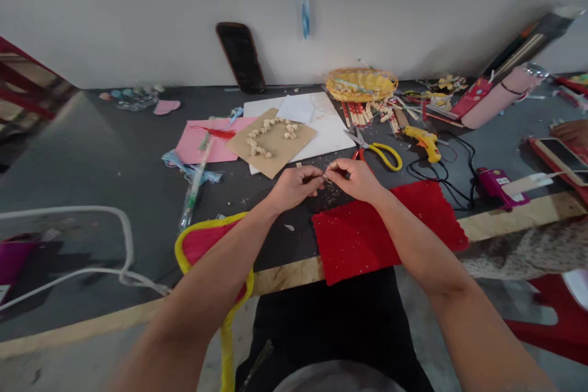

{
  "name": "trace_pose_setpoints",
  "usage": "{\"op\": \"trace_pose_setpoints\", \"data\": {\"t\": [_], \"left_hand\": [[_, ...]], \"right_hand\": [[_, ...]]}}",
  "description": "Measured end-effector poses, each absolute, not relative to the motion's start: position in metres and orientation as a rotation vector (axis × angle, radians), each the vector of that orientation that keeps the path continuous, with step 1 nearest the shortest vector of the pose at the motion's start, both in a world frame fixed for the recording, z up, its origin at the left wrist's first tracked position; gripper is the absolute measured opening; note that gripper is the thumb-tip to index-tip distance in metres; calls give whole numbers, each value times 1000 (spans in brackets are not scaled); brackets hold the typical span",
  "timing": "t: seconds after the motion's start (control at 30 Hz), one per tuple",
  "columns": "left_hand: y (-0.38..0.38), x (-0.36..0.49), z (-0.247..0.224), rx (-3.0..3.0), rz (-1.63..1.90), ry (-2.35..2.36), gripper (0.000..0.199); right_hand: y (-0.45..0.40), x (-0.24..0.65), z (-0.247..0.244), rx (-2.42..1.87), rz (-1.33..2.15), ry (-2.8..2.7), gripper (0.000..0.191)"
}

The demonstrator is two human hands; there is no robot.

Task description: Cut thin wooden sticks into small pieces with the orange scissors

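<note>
Small pale piece (325,178), too tiny to identify, at centre, pinched between thumb and fingertips of left hand (297,187) and right hand (357,177) in two narrow, nearly meeting grips, over dark tabletop (138,165). Beyond left hand: pale clusters (255,149) in an open curve on brown card (281,146). Beyond right hand: yellow-handled scissors (364,144), with yellow glue gun (425,143) farther right. Nearer the body: red cloth (353,236), partly over the table's front edge.

Left grip (297,187), right grip (354,177) pinching close
</note>
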State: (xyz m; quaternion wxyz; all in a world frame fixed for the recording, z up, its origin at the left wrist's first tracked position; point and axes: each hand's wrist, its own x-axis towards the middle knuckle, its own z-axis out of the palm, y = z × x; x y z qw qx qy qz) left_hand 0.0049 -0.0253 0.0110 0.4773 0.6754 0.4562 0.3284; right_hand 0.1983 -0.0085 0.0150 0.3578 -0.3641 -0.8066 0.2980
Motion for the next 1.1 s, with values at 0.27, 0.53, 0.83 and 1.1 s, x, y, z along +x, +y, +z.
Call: {"op": "trace_pose_setpoints", "data": {"t": [0.27, 0.53, 0.83, 1.1], "left_hand": [[-25, 7, 16, 1516, 873, 1120, 27], [-26, 7, 18, 1431, 910, 1057, 30], [-26, 7, 16, 1477, 920, 1060, 26], [-26, 8, 16, 1529, 919, 1104, 21]], "right_hand": [[-9, 198, 15, -1015, 890, -1938, 22], [-9, 196, 14, -1030, 989, -1861, 25], [-12, 193, 13, -1023, 1007, -1877, 26], [-13, 192, 13, -1054, 971, -1880, 26]]}}
